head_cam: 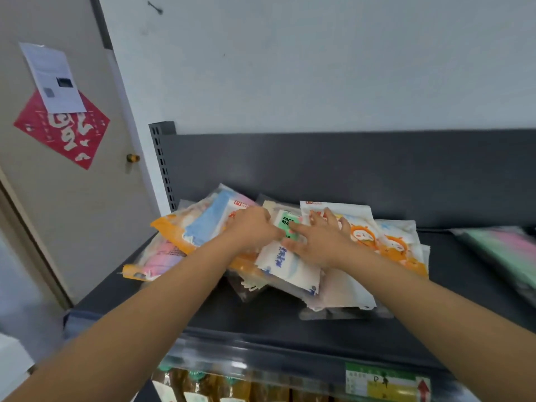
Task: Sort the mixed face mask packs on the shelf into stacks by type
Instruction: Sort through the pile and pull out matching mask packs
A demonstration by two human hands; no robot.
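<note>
A loose heap of face mask packs lies on the dark shelf (203,317). It holds an orange-edged pack with blue masks (200,224), a pink pack (162,256), a green "FACE MASK" pack (285,223), a white pack with blue writing (285,265) and white packs with orange cartoon figures (374,236). My left hand (251,227) rests on the heap's left middle, fingers curled over the packs. My right hand (316,239) lies flat with fingers spread over the cartoon pack and the white pack. Whether either hand grips a pack is hidden.
A separate pack with green and pink masks (504,250) lies at the shelf's right end. The shelf's dark back panel (348,169) rises behind the heap. A door (72,198) with a red poster stands to the left. Goods and a price label (383,381) sit below the shelf's front edge.
</note>
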